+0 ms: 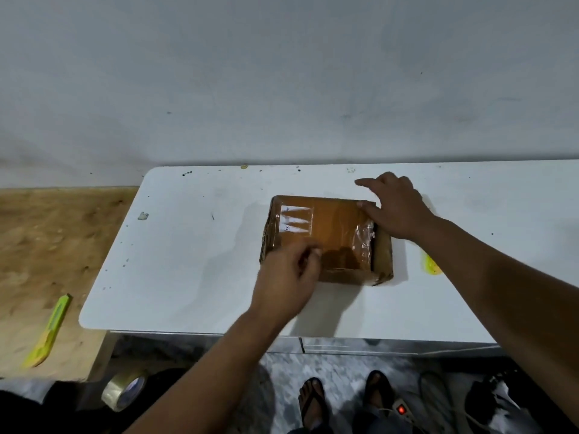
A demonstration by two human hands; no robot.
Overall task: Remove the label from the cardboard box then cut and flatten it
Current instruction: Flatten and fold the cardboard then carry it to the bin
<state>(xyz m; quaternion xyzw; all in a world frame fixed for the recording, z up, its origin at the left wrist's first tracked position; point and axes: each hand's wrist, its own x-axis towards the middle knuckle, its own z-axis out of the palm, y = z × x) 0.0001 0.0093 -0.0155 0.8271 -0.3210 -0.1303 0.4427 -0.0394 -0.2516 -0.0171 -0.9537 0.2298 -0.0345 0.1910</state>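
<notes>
- Box point(326, 239): brown cardboard, wrapped in tape, closed and standing full height near the middle of the white surface point(188, 261); this is the landmark for all places below.
- Label point(296, 219): a white patch under clear film on the box's top face, toward its far-left corner. It lies flat, and no lifted edge can be made out.
- Left hand point(286, 278): at the box's near-left corner, its grip drawn together with fingertips point(315, 252) pinched on or just above the top face, just near of the label. Whether they hold a film edge or nothing cannot be told.
- Right hand point(396, 208): grip apart, fingers spread, palm resting against the box's far-right corner, apparently steadying it.
- Loose film point(363, 238): crinkled clear tape along the right part of the top face.
- Cutter point(48, 330): yellow-green, on the wooden bench point(47, 245) well left of the box, untouched by either hand.
- Tape roll point(125, 389): clear, below and to the near-left of the box, under the bench.
- Progress (judged): early. The label appears to be in place, so removal is at most just beginning. No cut shows in the seams, and the box is not flattened; peeling, cutting and flattening all remain.
</notes>
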